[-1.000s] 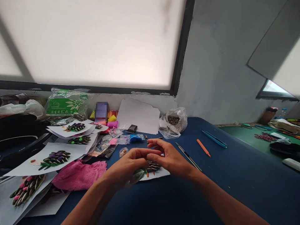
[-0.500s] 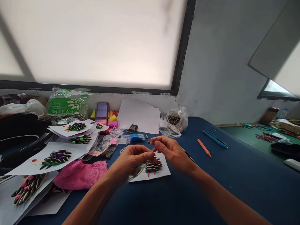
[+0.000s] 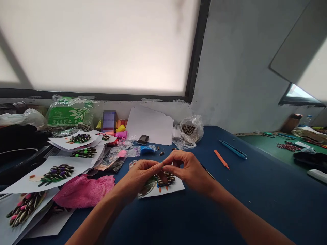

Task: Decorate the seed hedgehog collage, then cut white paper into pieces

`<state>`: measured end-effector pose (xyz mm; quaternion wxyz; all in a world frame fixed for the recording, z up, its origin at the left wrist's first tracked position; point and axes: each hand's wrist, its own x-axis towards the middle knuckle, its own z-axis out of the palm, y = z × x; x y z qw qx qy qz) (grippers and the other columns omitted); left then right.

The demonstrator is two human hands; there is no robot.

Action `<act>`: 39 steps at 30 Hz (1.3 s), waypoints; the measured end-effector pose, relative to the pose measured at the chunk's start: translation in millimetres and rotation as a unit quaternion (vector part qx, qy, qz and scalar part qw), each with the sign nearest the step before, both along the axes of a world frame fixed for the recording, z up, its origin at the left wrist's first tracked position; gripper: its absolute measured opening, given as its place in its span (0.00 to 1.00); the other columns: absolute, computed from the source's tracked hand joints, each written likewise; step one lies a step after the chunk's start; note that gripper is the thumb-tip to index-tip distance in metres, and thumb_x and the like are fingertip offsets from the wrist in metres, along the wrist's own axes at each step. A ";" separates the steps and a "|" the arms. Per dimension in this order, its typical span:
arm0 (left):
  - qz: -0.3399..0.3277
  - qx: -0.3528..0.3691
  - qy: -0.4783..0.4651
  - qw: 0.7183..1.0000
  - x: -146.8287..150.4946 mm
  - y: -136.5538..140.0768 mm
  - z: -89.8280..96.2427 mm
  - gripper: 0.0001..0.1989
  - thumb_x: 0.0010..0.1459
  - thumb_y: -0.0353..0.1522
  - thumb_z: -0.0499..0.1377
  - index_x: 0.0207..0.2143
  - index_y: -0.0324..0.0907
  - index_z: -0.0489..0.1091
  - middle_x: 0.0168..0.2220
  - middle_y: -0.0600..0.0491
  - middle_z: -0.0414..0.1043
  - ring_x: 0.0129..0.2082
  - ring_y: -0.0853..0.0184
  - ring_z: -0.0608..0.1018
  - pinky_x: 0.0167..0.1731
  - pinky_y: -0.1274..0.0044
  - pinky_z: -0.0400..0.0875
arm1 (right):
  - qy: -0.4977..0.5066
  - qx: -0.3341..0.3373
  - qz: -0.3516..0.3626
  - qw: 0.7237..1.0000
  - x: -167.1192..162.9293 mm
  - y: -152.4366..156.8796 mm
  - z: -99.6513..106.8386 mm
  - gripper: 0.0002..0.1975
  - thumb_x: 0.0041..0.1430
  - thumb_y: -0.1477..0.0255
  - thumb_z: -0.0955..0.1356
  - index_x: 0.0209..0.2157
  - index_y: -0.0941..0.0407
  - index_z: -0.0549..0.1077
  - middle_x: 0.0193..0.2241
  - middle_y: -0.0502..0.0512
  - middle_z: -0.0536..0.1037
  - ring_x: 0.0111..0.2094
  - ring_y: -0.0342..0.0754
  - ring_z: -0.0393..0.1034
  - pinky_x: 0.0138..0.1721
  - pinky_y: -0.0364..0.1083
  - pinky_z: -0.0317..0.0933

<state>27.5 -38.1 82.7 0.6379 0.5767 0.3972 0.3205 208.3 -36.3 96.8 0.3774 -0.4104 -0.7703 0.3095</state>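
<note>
My left hand (image 3: 143,175) and my right hand (image 3: 188,167) meet at their fingertips above a white sheet (image 3: 176,186). Both are closed in a pinch; whatever lies between the fingertips is too small or hidden to make out. Below the left palm is a piece of clear plastic (image 3: 147,189), and I cannot tell whether the curled fingers hold it. On the sheet, overlapping striped sunflower seeds (image 3: 168,179) form a body with blue at its edge and small orange pieces underneath. My left fingers cover part of it.
Seed-decorated sheets (image 3: 84,163) are stacked at left beside a pink cloth (image 3: 85,192). Behind lie a blue clay packet (image 3: 148,149), blank paper (image 3: 150,126) and a bag of seeds (image 3: 189,131). An orange pen (image 3: 221,159) and blue tweezers (image 3: 232,149) lie right.
My right hand has moved in to the left, and its fingertips now touch those of my left hand. A loose seed behind the hands shows more fully. The view has shifted slightly.
</note>
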 end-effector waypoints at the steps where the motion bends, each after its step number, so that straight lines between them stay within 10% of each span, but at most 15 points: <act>1: -0.001 -0.002 0.006 1.000 -0.2 0.2 -0.5 0.26 0.50 0.54 0.60 0.24 0.37 0.74 0.12 0.62 0.57 0.11 0.79 0.51 0.10 0.82 0.43 | -0.001 0.000 -0.001 1.000 1.0 1.1 -0.5 0.08 0.55 0.66 0.71 0.30 0.56 0.80 0.26 0.50 0.73 0.26 0.42 0.62 0.27 0.43 0.58; 8: 0.059 -0.011 0.011 0.998 -8.1 7.2 -2.8 0.28 0.50 0.52 0.61 0.43 0.38 0.74 0.30 0.52 0.76 0.12 0.80 0.55 0.10 0.83 0.46 | -0.163 0.021 -0.028 0.986 11.1 15.2 -6.2 0.05 0.56 0.74 0.69 0.29 0.57 0.78 0.26 0.52 0.76 0.27 0.43 0.66 0.27 0.42 0.57; 26: 0.060 -0.006 0.002 0.998 -11.0 6.5 3.7 0.21 0.51 0.46 0.63 0.39 0.38 0.75 0.29 0.52 0.77 0.13 0.79 0.58 0.12 0.82 0.48 | -0.248 0.001 -0.037 0.968 7.9 16.3 -13.9 0.09 0.52 0.80 0.65 0.29 0.56 0.78 0.28 0.52 0.78 0.27 0.44 0.68 0.29 0.43 0.56; 31: 0.112 -0.020 -0.007 0.994 -9.1 7.7 0.0 0.21 0.54 0.45 0.61 0.42 0.38 0.74 0.33 0.51 0.77 0.19 0.75 0.68 0.17 0.82 0.58 | -0.160 0.016 -0.026 0.987 4.3 14.0 -14.5 0.09 0.59 0.72 0.65 0.28 0.57 0.76 0.25 0.51 0.75 0.26 0.43 0.63 0.28 0.43 0.54; 39: 0.127 -0.030 -0.041 0.991 -5.7 3.5 3.0 0.22 0.48 0.33 0.60 0.47 0.39 0.72 0.47 0.46 0.74 0.41 0.61 0.76 0.36 0.75 0.69 | 0.030 -0.182 0.110 0.977 -3.9 2.7 -12.5 0.16 0.61 0.61 0.65 0.32 0.60 0.74 0.26 0.51 0.71 0.26 0.41 0.63 0.28 0.41 0.57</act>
